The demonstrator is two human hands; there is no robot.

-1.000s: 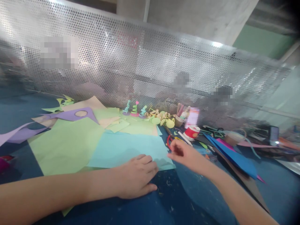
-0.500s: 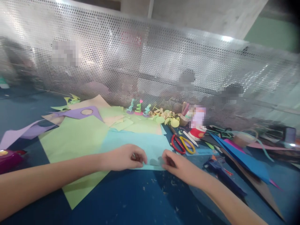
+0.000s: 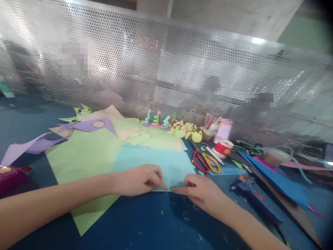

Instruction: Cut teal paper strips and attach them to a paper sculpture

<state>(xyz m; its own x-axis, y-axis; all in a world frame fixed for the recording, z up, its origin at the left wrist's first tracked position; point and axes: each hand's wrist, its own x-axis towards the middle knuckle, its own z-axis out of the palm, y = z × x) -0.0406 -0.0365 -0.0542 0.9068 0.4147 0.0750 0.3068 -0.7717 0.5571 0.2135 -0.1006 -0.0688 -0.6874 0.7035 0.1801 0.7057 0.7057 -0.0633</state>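
Working at a blue desk [image 3: 145, 225], with the light-blue sheet [image 3: 156, 158] at 6 o'clock, touching its near edge with left hand [image 3: 142, 180] and right hand [image 3: 203, 191]. Can't tell either grip, pinched together or apart. Got scissors [image 3: 204, 161] around 12 from right hand.

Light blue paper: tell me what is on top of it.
On the light blue paper are the left hand and right hand, nearly meeting at its near edge. Whatever lies directly beneath them is covered and cannot be seen.

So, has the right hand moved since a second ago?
Yes: the right hand has moved nearer and left, away from the red scissors handle, to the near edge of the pale blue paper.
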